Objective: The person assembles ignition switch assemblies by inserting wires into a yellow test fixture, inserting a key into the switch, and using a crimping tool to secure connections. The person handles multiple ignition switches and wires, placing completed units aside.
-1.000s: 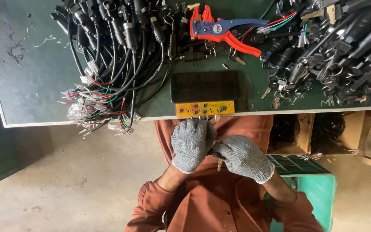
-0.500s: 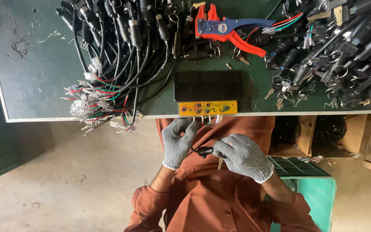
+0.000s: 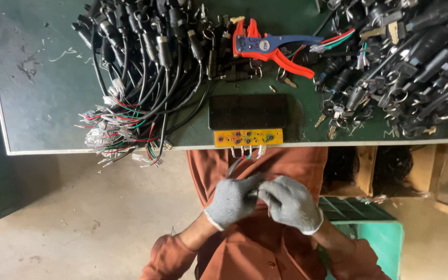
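Two gloved hands met over my lap, below the edge of the dark green table [image 3: 37,78]. My left hand [image 3: 233,199] and my right hand [image 3: 290,204], both in grey knitted gloves, pressed their fingertips together around something small. A thin grey wire [image 3: 234,166] ran from them up toward the small yellow circuit board [image 3: 248,137] sitting at the table's edge. Both grips were clenched on that small piece, though the gloves hid it, and I could not tell what it was.

As for how far along I was, I judged it by the piles. To the left of the board lay a big bundle of black cables with stripped red, green and white wire ends [image 3: 130,103], the ends fanned out over the table's edge. To the right lay a tangled heap of black cable switches with metal keys and rings [image 3: 405,67]. I could not tell which pile was finished and which was waiting. Either way a good deal of handling seemed left.

The flat black rectangular box [image 3: 248,111] sat just behind the yellow board, touching it. The red and blue wire-stripping pliers [image 3: 270,46] lay untouched farther back, between the two piles.
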